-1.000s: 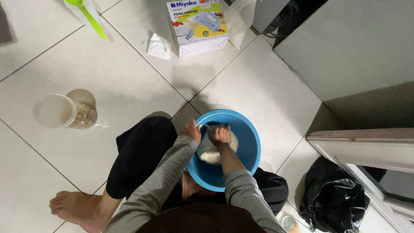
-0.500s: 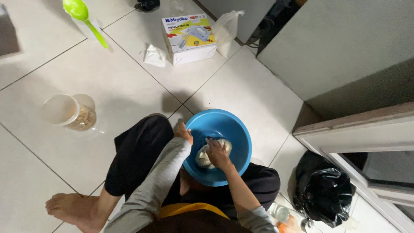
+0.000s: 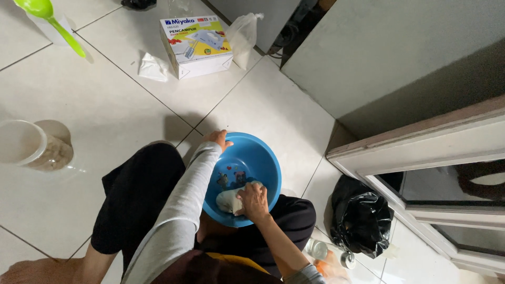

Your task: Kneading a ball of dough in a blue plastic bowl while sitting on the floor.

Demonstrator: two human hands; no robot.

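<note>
Dough [image 3: 227, 201] lies under the curled right hand [image 3: 252, 202]; left hand [image 3: 217, 139] grips the bowl [image 3: 258, 158] rim.

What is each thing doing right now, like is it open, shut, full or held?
Blue bowl: upright on the floor, dough inside.
Dough lump: in the bowl, pressed by the right hand.
Left hand: gripping the bowl's rim.
Cardboard box: shut, lying flat.
Clear container: open, lying on its side.
Green spoon: resting across a white container.
Black bag: crumpled, on the floor.
</note>
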